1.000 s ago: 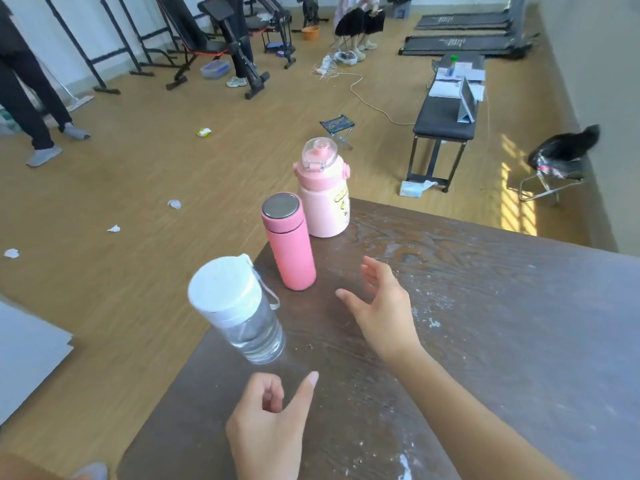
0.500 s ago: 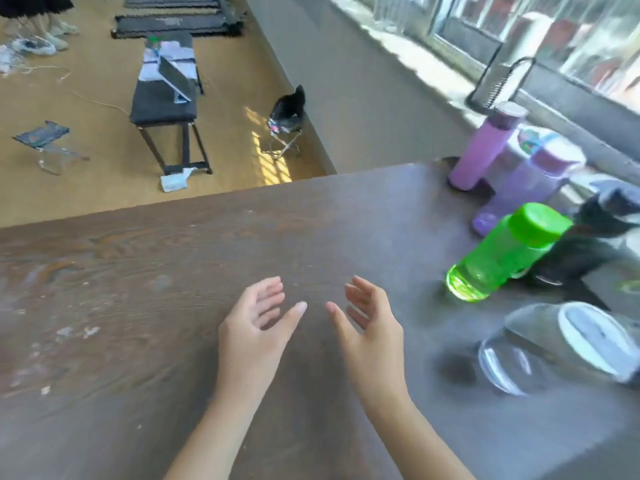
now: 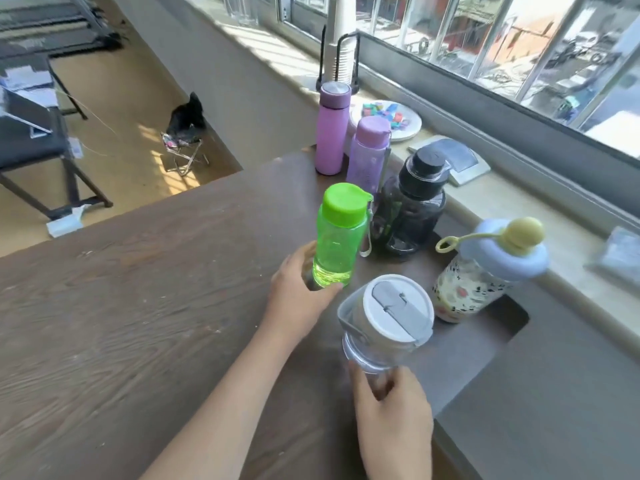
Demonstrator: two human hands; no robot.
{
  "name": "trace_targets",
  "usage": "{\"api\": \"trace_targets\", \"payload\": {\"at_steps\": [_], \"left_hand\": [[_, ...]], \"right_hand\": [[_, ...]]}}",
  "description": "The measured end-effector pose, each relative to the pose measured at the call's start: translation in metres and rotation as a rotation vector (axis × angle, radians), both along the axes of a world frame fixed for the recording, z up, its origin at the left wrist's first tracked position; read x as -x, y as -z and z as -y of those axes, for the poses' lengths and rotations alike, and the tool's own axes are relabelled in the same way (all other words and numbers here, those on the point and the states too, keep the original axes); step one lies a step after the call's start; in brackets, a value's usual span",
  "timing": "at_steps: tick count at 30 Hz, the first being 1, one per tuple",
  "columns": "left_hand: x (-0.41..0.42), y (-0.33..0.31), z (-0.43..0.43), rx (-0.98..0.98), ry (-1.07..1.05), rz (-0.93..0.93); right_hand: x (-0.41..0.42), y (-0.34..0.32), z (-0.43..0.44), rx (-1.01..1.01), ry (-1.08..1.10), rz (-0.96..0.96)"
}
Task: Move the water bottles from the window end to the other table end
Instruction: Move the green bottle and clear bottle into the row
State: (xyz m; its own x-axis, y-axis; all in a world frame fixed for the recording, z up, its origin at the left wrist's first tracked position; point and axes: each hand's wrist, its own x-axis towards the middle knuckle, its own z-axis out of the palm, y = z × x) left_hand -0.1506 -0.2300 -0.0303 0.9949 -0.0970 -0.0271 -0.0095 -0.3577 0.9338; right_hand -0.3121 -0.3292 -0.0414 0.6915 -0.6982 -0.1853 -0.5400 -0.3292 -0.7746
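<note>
At the window end of the dark wooden table (image 3: pixel 138 306) stand several bottles. My left hand (image 3: pixel 298 299) wraps the base of the green bottle (image 3: pixel 341 237). My right hand (image 3: pixel 391 420) grips the lower part of the clear bottle with a grey lid (image 3: pixel 388 323), which leans toward me. Behind them are a black bottle (image 3: pixel 415 206), a translucent purple bottle (image 3: pixel 367 154), a purple flask (image 3: pixel 331 129) and a patterned bottle with a blue lid (image 3: pixel 485 271).
The windowsill (image 3: pixel 519 202) runs along the table's right end, holding a plate of small coloured pieces (image 3: pixel 398 123), a cup rack (image 3: pixel 341 53) and a grey pad (image 3: pixel 453 161). On the floor to the left are a black bench (image 3: pixel 31 140) and a folding stool (image 3: pixel 185 150).
The view has swung from the far end with the pink bottles to the window end. Both hands, open and empty before, have reached right and closed on the green and clear bottles.
</note>
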Motion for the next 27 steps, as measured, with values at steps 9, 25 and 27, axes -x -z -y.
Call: {"api": "trace_targets", "payload": {"at_steps": [9,25,27], "left_hand": [[-0.015,0.008,0.028,-0.029,-0.145,0.05],[0.117,-0.011,-0.244,0.07,-0.782,0.034],[0.143,-0.012,-0.285,0.049,-0.859,0.042]], "right_hand": [[-0.018,-0.001,0.033,-0.205,-0.186,0.282],[-0.107,-0.049,-0.145,-0.205,-0.702,0.338],[-0.116,-0.053,-0.193,-0.202,-0.781,0.34]]}}
